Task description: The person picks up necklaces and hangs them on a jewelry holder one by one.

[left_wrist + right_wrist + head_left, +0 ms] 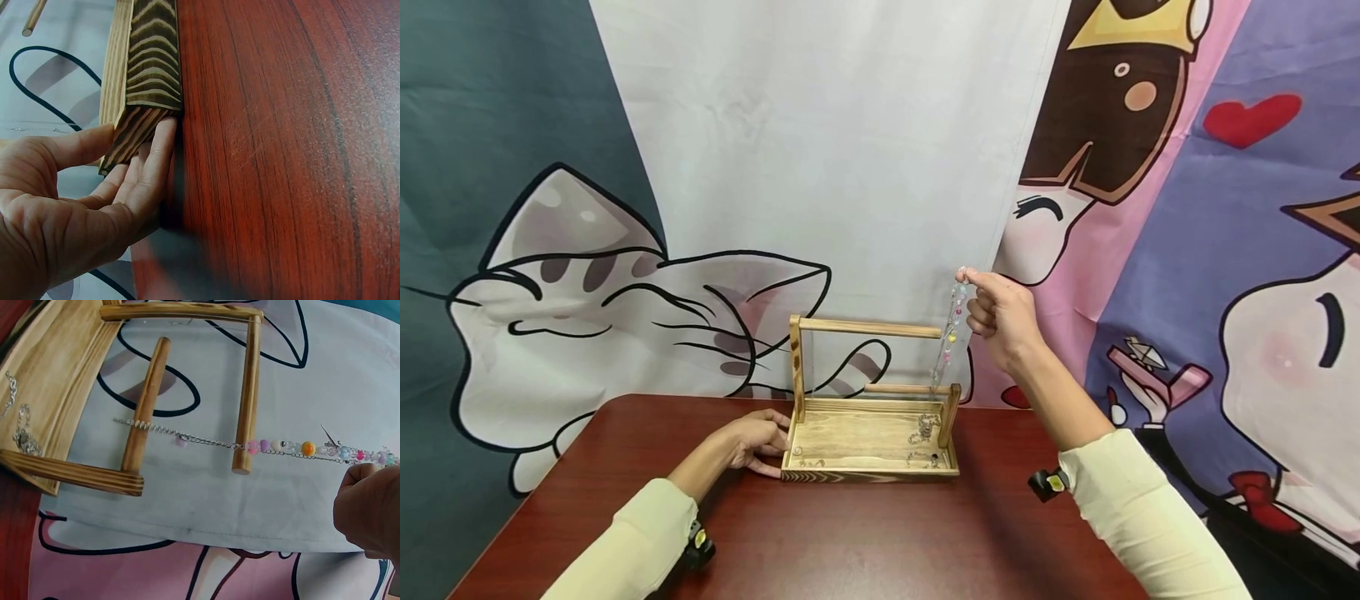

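A wooden jewelry stand [872, 477] has a tray base, a long upper rod and a shorter lower rod. My left hand [760, 442] holds its left end, thumb at the upper edge and fingers against the end wall in the left wrist view [94, 187]. Raised above the stand's right side, my right hand [1003, 317] pinches the top of a beaded chain necklace [952, 339]. Pink, purple and yellow-orange beads [308, 449] line the upper part. In the right wrist view, the chain [206, 441] overlaps the tip of the upper rod [245, 412] and crosses the lower rod [147, 400].
Silver chains [925, 429] lie at the right of the tray, and small pieces [808, 462] lie at its front left. The stand sits on a reddish-brown table [865, 533], with a cartoon-printed cloth [850, 167] close behind.
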A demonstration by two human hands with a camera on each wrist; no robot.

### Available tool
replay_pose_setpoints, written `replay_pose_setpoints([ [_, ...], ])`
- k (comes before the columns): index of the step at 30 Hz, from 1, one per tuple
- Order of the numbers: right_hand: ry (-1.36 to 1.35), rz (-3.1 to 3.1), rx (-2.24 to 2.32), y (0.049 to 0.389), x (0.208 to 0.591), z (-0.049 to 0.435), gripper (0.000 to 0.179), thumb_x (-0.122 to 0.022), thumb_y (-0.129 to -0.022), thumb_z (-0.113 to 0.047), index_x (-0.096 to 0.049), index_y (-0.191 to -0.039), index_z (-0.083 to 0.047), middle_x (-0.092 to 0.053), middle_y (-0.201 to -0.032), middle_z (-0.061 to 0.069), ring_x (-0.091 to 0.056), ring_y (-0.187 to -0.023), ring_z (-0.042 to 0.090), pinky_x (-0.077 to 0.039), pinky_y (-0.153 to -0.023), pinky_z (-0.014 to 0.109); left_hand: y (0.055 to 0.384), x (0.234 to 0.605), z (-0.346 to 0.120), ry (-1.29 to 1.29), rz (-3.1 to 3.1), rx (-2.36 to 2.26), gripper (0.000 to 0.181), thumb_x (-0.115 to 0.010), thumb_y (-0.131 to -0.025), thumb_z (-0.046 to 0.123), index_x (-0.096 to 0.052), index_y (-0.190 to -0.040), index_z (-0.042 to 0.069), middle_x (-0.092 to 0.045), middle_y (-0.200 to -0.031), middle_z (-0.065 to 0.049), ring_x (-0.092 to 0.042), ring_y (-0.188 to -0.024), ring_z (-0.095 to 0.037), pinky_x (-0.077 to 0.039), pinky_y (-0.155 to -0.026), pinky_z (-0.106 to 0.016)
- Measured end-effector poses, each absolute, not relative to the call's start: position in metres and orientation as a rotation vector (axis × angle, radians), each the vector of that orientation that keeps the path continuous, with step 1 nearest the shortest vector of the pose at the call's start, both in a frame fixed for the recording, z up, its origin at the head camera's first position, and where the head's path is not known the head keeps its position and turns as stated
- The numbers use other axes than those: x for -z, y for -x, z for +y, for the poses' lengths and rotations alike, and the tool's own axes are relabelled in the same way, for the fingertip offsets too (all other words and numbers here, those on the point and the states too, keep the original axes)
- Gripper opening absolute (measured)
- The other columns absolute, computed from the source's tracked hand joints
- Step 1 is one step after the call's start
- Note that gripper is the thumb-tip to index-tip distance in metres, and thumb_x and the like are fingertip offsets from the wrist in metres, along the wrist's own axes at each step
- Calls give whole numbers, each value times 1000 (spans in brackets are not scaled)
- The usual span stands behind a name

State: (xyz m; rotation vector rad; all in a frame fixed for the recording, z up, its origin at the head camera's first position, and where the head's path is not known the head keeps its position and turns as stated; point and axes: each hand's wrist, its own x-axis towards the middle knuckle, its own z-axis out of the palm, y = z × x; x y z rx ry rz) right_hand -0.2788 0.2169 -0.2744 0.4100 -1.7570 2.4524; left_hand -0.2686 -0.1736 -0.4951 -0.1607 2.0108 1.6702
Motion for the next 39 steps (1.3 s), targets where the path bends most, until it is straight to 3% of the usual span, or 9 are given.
replay_pose_setpoints([
  [20,-392,-1770,-2347,297,252,225,33,-61,-115,-15,-82,-90,-18,-21,-56,-10,-14,-53,8,-8,-53,23,268,494,-171,176,2003,-1678,55,-60,-95,-13,-43,-147,-5,-69,-126,-23,-73,-105,-27,-72,-87,-56],
  [27,-382,-1748,-2360,301,249,221,26,-64,-114,-14,-81,-95,-15,-28,-52,-13,-24,-46,1,-10,-52,23,269,494,-173,174,2006,-1674,55,-60,-95,-13,-42,-147,-5,-69,-127,-24,-73,-106,-28,-72,-87,-56],
  [39,-311,-1833,-2329,308,264,215,23,-68,-113,-18,-81,-95,-17,-29,-52,-12,-25,-45,0,-14,-48,19,270,496,-173,167,2004,-1672,57,-60,-95,-13,-42,-148,-4,-70,-126,-23,-73,-105,-27,-72,-86,-55],
])
